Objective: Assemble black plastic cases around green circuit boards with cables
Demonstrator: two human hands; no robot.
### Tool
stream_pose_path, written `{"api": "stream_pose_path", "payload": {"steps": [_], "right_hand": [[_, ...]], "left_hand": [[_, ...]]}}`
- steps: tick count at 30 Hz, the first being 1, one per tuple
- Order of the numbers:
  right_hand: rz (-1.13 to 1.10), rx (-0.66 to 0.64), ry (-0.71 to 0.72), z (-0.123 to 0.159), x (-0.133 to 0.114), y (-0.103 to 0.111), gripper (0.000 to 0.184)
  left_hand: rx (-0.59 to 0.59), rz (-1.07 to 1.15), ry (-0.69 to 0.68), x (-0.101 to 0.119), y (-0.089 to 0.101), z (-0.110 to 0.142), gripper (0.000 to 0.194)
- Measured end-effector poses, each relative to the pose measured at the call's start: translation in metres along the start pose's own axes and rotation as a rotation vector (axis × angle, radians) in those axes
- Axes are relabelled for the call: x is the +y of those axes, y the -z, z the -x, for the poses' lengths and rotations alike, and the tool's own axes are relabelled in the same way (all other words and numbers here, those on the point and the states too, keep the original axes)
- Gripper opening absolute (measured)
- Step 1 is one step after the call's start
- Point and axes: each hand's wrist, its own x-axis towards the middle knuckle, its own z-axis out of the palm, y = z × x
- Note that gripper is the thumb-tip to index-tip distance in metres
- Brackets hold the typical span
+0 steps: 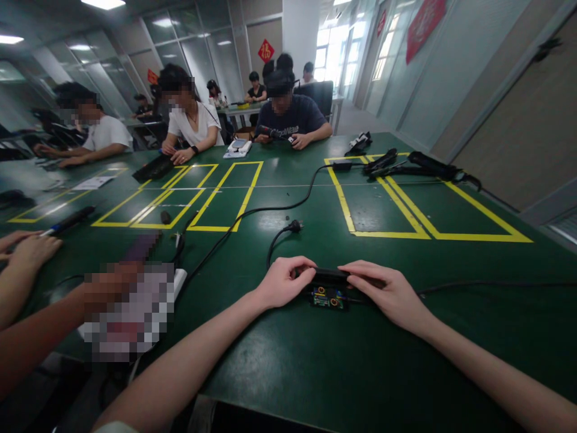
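A long black plastic casing piece (330, 275) is held level just above the green table, one end in each hand. My left hand (286, 281) pinches its left end between thumb and fingers. At the right end, my right hand (391, 291) grips it with thumb and fingertips. Just below and nearer to me lies a small circuit board (328, 299) with copper-coloured coils, and a black lead shows at its right side. Whether the casing touches the board cannot be made out.
A black mains plug (295, 226) on a cord lies ahead. A long black cable (265, 208) crosses the green table (288, 385). Black tools (383, 163) lie back right. Co-workers' arms (31, 258) reach in at left, near a pixelated white object (180, 279). Several people sit opposite.
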Motion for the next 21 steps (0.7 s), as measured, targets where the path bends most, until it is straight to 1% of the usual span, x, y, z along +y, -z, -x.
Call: {"api": "stream_pose_path", "payload": {"steps": [4,8,12,21], "right_hand": [[0.002,-0.038,-0.020,-0.0003,-0.0004,0.0010,0.054],[-0.007,-0.063,-0.043,-0.0004,-0.0005,0.0011,0.056],[-0.039,-0.089,-0.078,-0.0003,-0.0009,0.0007,0.057],[-0.017,-0.115,-0.078,-0.0004,-0.0008,0.0022,0.061]], "left_hand": [[-0.033,-0.028,-0.009,0.0017,0.0012,0.0004,0.026],[-0.024,-0.030,-0.013,0.0013,0.0009,0.0002,0.026],[-0.039,0.003,0.002,0.0013,0.0010,-0.0005,0.027],[-0.087,0.082,0.035,0.0021,0.0023,-0.0011,0.025]]}}
